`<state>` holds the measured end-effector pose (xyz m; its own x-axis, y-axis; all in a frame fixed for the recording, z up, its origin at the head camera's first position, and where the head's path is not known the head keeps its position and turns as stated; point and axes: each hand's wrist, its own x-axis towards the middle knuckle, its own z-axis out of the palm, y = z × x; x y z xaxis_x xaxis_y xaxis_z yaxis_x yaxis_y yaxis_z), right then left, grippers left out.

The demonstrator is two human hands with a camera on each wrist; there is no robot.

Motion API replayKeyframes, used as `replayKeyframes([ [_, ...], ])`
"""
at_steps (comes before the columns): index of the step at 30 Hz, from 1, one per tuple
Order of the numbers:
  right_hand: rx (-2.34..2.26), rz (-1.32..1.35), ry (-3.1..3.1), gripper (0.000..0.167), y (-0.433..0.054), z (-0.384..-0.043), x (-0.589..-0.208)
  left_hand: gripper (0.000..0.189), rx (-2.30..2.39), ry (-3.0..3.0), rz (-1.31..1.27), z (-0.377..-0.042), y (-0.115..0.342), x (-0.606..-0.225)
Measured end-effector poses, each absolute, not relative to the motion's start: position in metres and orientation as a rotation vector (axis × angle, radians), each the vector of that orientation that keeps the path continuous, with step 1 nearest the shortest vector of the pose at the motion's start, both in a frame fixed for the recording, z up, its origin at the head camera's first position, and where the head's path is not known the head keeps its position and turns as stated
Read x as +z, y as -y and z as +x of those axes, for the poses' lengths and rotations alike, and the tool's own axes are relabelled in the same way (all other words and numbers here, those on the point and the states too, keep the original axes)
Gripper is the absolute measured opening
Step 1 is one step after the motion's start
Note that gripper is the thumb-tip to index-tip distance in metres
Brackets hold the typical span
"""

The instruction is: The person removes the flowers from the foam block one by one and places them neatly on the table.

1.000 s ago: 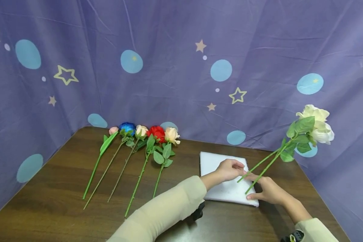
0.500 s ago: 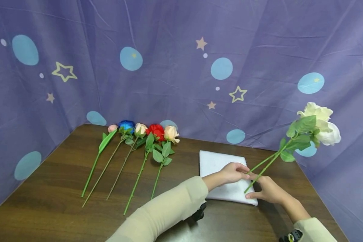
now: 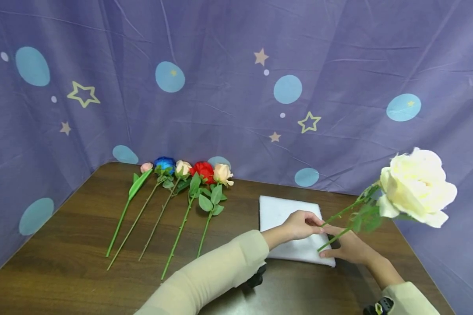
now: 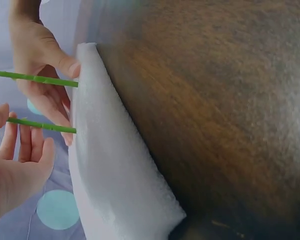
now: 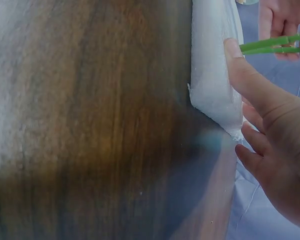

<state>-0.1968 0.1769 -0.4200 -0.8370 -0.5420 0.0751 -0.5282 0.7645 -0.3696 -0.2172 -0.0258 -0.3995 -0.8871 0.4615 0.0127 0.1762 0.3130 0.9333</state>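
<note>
Two green stems slant up to the right from the white foam block (image 3: pixel 277 210). A large white rose (image 3: pixel 418 188) fills the top end; any second bloom is hidden behind it. My left hand (image 3: pixel 299 225) pinches one stem (image 4: pixel 42 125) low down between thumb and fingertips, its end at the foam's top face. The other stem (image 4: pixel 40 79) stands at the foam by itself, close to my right thumb. My right hand (image 3: pixel 352 249) rests at the block's right edge, thumb (image 5: pixel 250 80) on the foam and fingers spread along its side.
Several artificial flowers lie in a row at the left: a pink one (image 3: pixel 146 167), a blue rose (image 3: pixel 164 164), a cream rose (image 3: pixel 183 168), a red rose (image 3: pixel 202 171) and a peach rose (image 3: pixel 222 174). A purple curtain (image 3: pixel 228 96) hangs behind the wooden table (image 3: pixel 82 245).
The held stem's end has come down to the foam. The blooms have swung lower and turned toward the head camera, one now covering the other. My right hand stays at the block.
</note>
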Motion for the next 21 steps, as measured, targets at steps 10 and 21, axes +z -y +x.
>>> replayKeyframes([
  [10,-0.613,-1.039,-2.910,0.076,-0.178,-0.198,-0.422,0.012,1.839,-2.361,0.618,-0.222,0.035,-0.391],
  [21,-0.603,-1.060,-2.899,0.078,-0.178,-0.199,-0.423,0.011,2.149,-2.101,0.576,-0.227,0.050,-0.372],
])
